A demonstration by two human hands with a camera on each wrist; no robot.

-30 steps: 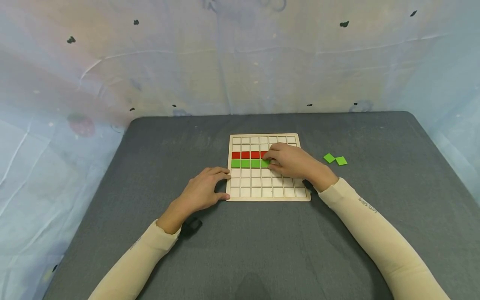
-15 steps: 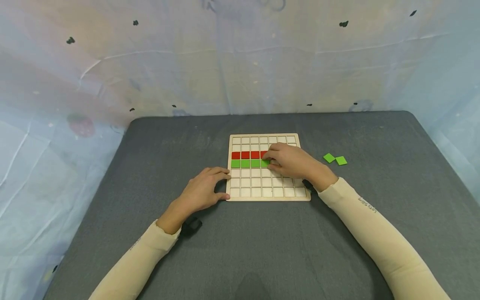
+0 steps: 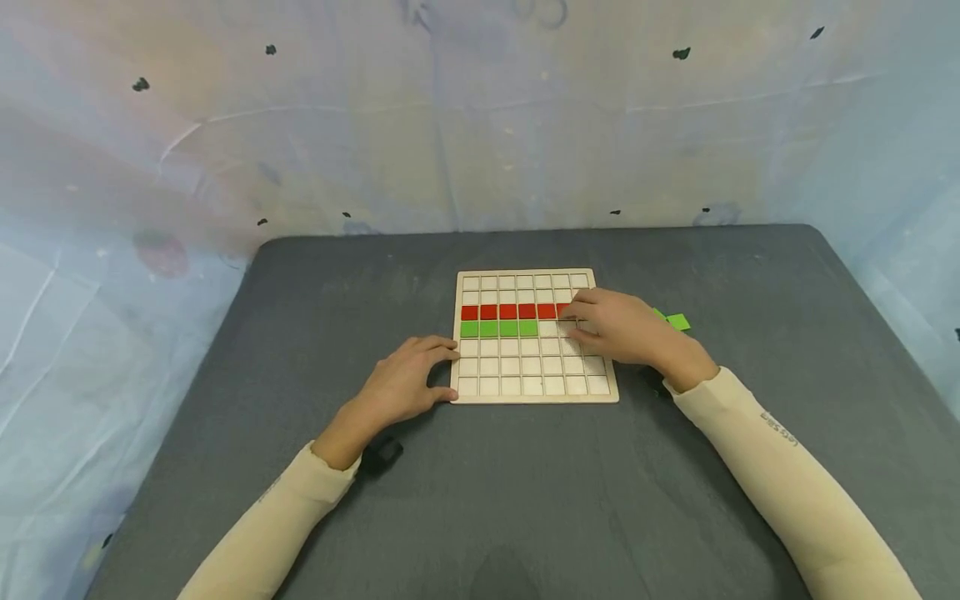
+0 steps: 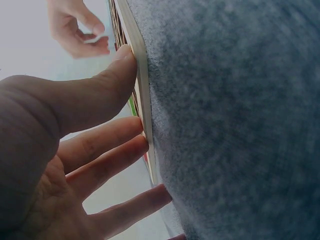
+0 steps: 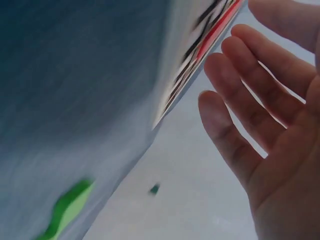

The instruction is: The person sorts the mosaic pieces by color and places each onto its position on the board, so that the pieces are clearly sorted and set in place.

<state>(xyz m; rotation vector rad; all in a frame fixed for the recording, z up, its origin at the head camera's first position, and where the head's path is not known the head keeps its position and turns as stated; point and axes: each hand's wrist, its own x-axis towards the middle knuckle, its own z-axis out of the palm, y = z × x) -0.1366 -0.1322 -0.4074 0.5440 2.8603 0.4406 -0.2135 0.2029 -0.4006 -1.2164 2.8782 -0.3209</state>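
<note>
A pale wooden grid board (image 3: 521,399) lies flat on the grey table. In it, a row of red square tiles (image 3: 507,312) runs just above a shorter row of green tiles (image 3: 488,328) starting at the left. My left hand (image 3: 401,379) rests along the board's left edge; its thumb (image 4: 120,67) and fingertips touch the side in the left wrist view. Over the board's right part hovers my right hand (image 3: 633,327), its fingers (image 5: 215,112) loosely bent and spread with nothing between them. It covers the right end of the red row.
Loose green tiles (image 3: 678,322) lie on the grey tabletop (image 3: 510,483) right of the board, partly behind the right hand. A pale patterned cloth (image 3: 480,125) hangs behind the table and at its sides.
My right hand has lifted off the fourth green tile and moved right, uncovering that tile and more of the red row. The left hand stays at the board's edge.
</note>
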